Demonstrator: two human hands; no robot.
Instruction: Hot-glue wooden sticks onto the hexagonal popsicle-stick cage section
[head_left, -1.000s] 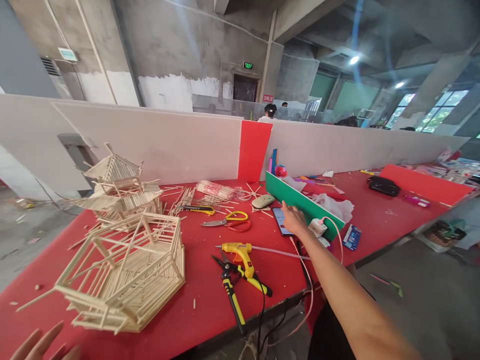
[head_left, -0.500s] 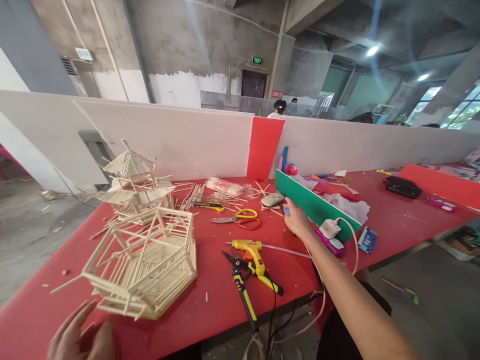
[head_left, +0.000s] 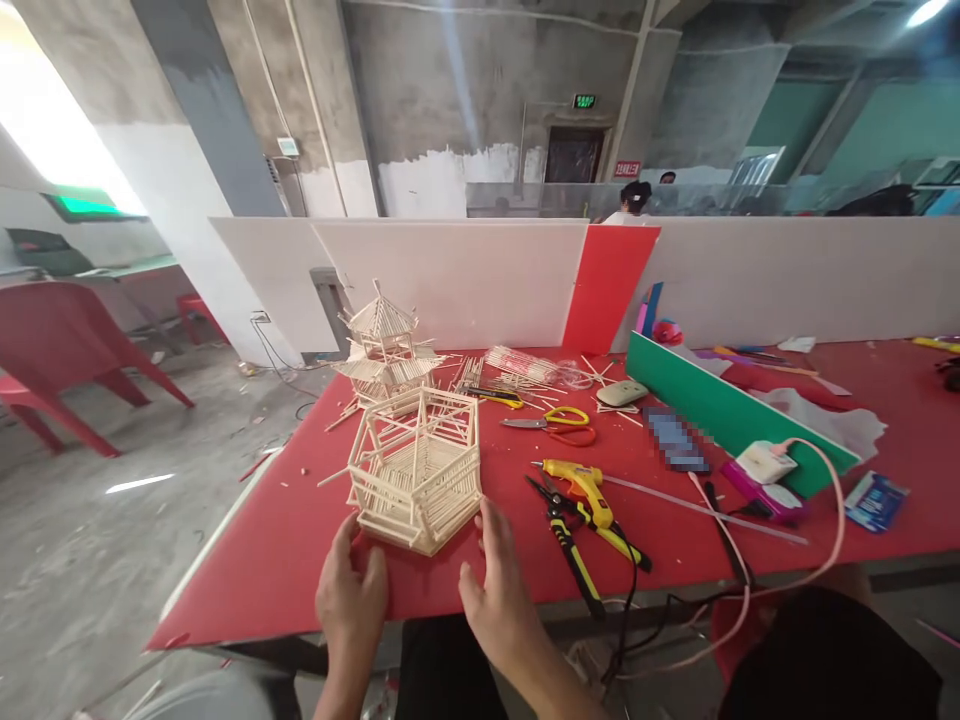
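A hexagonal frame built of thin wooden sticks stands near the front edge of the red table. My left hand rests just in front of its left corner, fingers apart and empty. My right hand lies at its right front corner, fingers spread, fingertips touching or almost touching the frame. Behind the frame stands a stick-built pagoda tower.
Right of the frame lie a yellow glue gun, yellow-handled pliers, scissors, loose sticks, a blurred phone, a green board, and cables. White and red partitions back the table. Red chairs stand left.
My right hand has pulled back from the phone by the green board to the frame's right side. My left hand came up to its left side. The view swung left.
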